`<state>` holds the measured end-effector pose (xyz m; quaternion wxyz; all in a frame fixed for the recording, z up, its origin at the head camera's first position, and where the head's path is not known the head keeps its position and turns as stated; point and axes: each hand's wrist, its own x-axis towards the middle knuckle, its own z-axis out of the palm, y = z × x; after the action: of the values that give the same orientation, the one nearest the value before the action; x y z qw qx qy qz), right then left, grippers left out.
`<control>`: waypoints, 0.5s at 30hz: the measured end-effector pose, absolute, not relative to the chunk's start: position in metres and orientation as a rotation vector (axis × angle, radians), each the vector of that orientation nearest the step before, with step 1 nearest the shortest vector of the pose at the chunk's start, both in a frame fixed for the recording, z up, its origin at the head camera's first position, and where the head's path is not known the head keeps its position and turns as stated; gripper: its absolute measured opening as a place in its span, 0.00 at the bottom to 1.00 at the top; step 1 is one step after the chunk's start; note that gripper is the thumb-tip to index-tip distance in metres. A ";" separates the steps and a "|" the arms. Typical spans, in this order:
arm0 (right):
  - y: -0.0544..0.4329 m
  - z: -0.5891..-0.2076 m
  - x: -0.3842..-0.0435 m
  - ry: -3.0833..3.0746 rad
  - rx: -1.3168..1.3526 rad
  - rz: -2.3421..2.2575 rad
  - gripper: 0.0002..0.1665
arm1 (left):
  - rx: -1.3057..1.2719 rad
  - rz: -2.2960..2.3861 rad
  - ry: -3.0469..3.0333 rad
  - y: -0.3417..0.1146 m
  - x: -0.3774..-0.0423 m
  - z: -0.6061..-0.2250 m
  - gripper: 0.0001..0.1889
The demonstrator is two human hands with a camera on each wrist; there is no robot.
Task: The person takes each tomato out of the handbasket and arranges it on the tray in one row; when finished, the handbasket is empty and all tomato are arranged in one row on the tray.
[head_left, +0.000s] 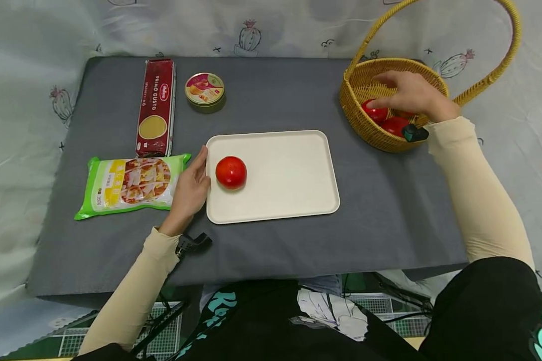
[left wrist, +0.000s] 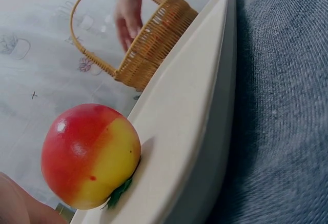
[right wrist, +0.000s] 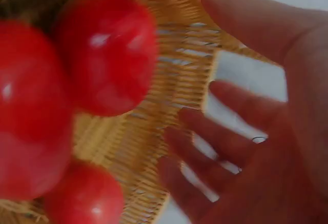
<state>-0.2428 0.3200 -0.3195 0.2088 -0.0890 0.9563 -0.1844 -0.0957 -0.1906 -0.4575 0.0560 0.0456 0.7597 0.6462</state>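
My left hand (head_left: 191, 188) rests against the left edge of a cream tray (head_left: 289, 175), fingers fairly straight. On the tray's left part sits a tomato (head_left: 231, 173); the left wrist view shows this tomato (left wrist: 92, 157) with a yellow patch and green calyx. My right hand (head_left: 408, 95) reaches over a wicker basket (head_left: 359, 118). Its fingers (right wrist: 220, 137) are spread and hold nothing in the right wrist view, beside red tomatoes (right wrist: 105, 55) lying in the basket. A smaller red one (right wrist: 84, 196) lies lower there.
Left of the tray lies a green-edged food packet (head_left: 131, 185). Behind it are a dark red spaghetti box (head_left: 155, 108) and a round tin (head_left: 205, 90). The basket's tall arched handle (head_left: 516, 30) rises at the back right. Grey cloth (head_left: 275, 245) covers the table.
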 end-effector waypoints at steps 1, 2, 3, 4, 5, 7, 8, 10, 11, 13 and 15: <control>0.323 -0.322 -0.245 2.633 -0.247 -0.475 0.55 | 0.133 1.956 2.306 -0.190 -0.095 -0.457 0.37; 0.325 -0.325 -0.246 2.605 -0.237 -0.448 0.57 | 0.126 1.951 2.307 -0.190 -0.095 -0.456 0.37; 0.327 -0.328 -0.247 2.582 -0.220 -0.427 0.58 | 0.122 1.951 2.302 -0.189 -0.095 -0.455 0.37; 0.325 -0.330 -0.249 2.562 -0.214 -0.405 0.59 | 0.111 1.952 2.301 -0.190 -0.094 -0.454 0.37; 0.323 -0.332 -0.251 2.547 -0.202 -0.390 0.59 | 0.104 1.954 2.301 -0.191 -0.093 -0.453 0.37; 0.319 -0.335 -0.254 2.533 -0.183 -0.368 0.58 | 0.096 1.954 2.307 -0.193 -0.091 -0.453 0.36; 0.317 -0.336 -0.254 2.526 -0.179 -0.360 0.57 | 0.096 1.959 2.306 -0.193 -0.091 -0.452 0.36; 0.315 -0.336 -0.254 2.522 -0.178 -0.337 0.55 | 0.100 1.971 2.300 -0.193 -0.091 -0.453 0.36; 0.315 -0.336 -0.254 2.523 -0.185 -0.320 0.53 | 0.105 1.976 2.295 -0.193 -0.091 -0.453 0.36; 0.315 -0.335 -0.252 2.525 -0.193 -0.297 0.49 | 0.117 1.982 2.284 -0.192 -0.092 -0.453 0.36; 0.317 -0.334 -0.250 2.538 -0.201 -0.275 0.46 | 0.127 1.988 2.270 -0.190 -0.093 -0.454 0.36</control>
<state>-0.2504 0.3172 -0.3344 0.2866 -0.0753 0.9495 -0.1030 -0.0934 -0.1900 -0.4538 0.0605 0.0421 0.7503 0.6570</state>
